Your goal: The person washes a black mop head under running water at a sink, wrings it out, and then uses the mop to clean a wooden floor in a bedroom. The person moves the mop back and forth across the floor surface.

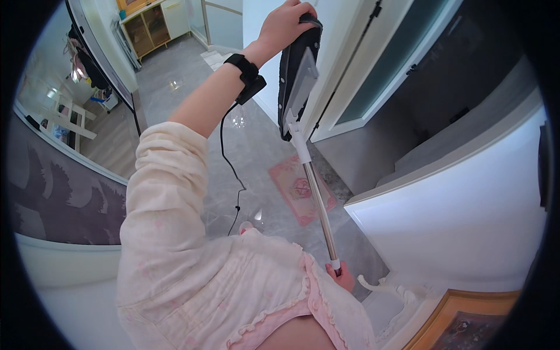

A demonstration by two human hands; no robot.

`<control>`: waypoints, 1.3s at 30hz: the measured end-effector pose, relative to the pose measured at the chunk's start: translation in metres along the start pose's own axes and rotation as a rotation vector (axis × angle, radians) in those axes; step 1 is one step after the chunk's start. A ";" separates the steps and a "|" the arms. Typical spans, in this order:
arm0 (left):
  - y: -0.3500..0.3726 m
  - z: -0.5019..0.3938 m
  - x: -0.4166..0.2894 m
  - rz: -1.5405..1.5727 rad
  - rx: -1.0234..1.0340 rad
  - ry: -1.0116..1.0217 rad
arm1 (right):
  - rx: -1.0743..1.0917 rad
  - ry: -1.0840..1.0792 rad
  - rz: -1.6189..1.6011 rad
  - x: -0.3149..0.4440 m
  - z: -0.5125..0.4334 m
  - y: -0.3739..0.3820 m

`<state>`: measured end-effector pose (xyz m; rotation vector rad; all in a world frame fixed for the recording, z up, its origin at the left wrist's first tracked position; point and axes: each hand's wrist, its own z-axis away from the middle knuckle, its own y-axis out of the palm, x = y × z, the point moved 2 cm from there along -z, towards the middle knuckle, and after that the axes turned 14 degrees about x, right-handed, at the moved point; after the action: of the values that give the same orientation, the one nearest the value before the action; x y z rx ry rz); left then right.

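Observation:
A flat mop with a metal pole [321, 210] slants across the view, its head raised at the top. My left hand [291, 24] reaches up and grips the upper end of the black mop pad [286, 87], fingers curled over its edge. A grey-white plastic plate [304, 81] stands tilted against the pad, and a white joint [299, 142] links it to the pole. Low at the right, my right hand [343, 276] is closed around the pole's other end, partly hidden by the sleeve. A black strap with a small box [247, 78] is on my left wrist, and a cable hangs from it.
A pink patterned mat [299, 188] lies on the grey tiled floor beneath the pole. A door with a glass panel [385, 65] stands by a dark room at right. White curved furniture [407, 293] and a framed picture [442, 315] are at lower right. A cabinet [151, 30] stands far left.

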<state>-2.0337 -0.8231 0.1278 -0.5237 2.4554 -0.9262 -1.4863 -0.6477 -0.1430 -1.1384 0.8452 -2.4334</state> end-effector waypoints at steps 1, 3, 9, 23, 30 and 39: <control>-0.009 -0.003 0.016 -0.003 -0.007 0.014 | 0.002 0.015 0.027 0.015 -0.007 0.004; -0.028 -0.006 0.046 0.023 -0.007 0.007 | 0.010 0.027 0.067 0.046 -0.019 0.014; -0.086 -0.003 0.129 0.057 -0.034 -0.045 | 0.030 -0.033 0.122 0.128 -0.064 0.036; -0.182 0.027 0.294 -0.096 -0.156 -0.266 | 0.287 -0.211 0.132 0.257 -0.202 0.056; -0.205 0.014 0.361 -0.362 -0.118 -0.430 | 0.395 -0.364 0.183 0.324 -0.322 0.057; -0.200 -0.042 0.442 -0.443 -0.148 -0.511 | 0.515 -0.527 0.293 0.442 -0.494 0.035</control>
<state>-2.3822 -1.1605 0.1680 -1.2260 1.9782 -0.6582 -2.1461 -0.7160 -0.1571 -1.2479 0.1851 -1.8203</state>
